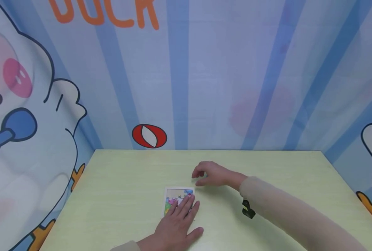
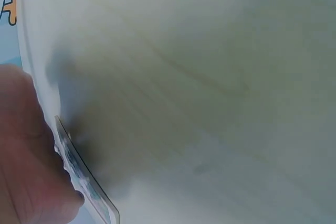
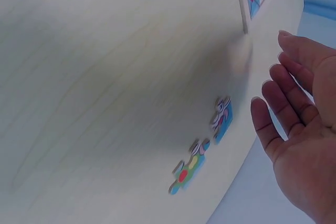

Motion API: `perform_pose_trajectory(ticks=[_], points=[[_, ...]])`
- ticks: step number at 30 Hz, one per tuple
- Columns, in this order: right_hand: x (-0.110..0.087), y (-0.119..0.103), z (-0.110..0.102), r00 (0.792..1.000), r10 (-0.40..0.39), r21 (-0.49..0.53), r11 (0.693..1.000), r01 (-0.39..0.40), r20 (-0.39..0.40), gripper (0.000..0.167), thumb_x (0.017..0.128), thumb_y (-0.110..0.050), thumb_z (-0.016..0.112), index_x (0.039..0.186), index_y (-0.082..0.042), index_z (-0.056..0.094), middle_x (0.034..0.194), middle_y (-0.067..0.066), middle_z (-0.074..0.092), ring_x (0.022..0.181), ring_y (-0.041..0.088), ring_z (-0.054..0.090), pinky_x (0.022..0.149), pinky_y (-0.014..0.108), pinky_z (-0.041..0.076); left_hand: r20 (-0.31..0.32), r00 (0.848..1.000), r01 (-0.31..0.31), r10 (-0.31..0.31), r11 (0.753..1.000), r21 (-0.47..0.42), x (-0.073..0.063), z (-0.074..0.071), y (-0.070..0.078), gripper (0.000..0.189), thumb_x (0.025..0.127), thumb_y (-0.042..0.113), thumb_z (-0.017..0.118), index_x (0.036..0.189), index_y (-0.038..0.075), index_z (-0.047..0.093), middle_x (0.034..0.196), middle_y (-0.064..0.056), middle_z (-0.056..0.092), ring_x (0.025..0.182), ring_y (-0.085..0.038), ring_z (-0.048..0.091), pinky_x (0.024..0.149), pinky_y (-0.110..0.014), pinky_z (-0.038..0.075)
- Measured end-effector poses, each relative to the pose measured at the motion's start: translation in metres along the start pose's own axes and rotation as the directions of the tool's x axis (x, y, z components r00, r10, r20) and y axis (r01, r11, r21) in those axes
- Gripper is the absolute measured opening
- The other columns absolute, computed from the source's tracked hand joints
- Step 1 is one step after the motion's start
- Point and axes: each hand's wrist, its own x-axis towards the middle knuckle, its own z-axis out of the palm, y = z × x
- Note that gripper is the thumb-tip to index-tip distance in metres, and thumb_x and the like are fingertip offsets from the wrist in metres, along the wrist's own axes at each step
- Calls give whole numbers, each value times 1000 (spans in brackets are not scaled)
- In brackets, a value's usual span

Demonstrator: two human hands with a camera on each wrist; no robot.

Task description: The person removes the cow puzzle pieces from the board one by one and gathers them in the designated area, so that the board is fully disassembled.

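Note:
A small jigsaw puzzle (image 1: 171,194) with a pale frame and a colourful cartoon picture lies flat on the table. My left hand (image 1: 175,228) rests on it with the fingers stretched over its lower right part, which they hide. In the left wrist view, the puzzle's edge (image 2: 86,174) shows beside the hand (image 2: 31,166). Right of and a little beyond the puzzle, my right hand (image 1: 215,174) hovers with loosely bent fingers, holding nothing. Beneath it, the right wrist view shows a blue puzzle piece (image 3: 223,121) and a multicoloured puzzle piece (image 3: 189,167) on the table.
The pale yellow-green table (image 1: 126,170) ends at a curtain (image 1: 204,87) with blue stripes and cartoon ducks, which stands along its back and sides. A black strap end (image 1: 248,210) hangs at the right sleeve (image 1: 283,205).

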Motion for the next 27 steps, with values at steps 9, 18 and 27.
perform_pose_trajectory(ticks=[9,18,27], points=[[12,-15,9,999,-7,-8,1000,7,47,22,98,-16,79,119,-8,78,111,2,72,105,21,66,98,40,56,-54,996,-63,71,987,149,-9,9,-12,75,113,62,29,165,10,42,173,-11,34,159,-27,34,124,-54,35],[20,-23,17,996,-10,-18,1000,12,83,19,97,-15,81,115,-10,79,108,-2,71,102,18,64,97,35,55,-83,993,-70,86,981,179,-12,16,-15,74,113,61,31,164,9,43,172,-10,36,158,-26,36,122,-52,39],[23,-26,24,994,-22,-35,999,26,105,14,97,-14,81,110,-11,81,104,0,70,98,16,62,94,32,54,-114,988,-79,104,976,204,-13,18,-14,73,113,61,30,164,9,44,172,-11,38,157,-26,37,120,-51,40]])
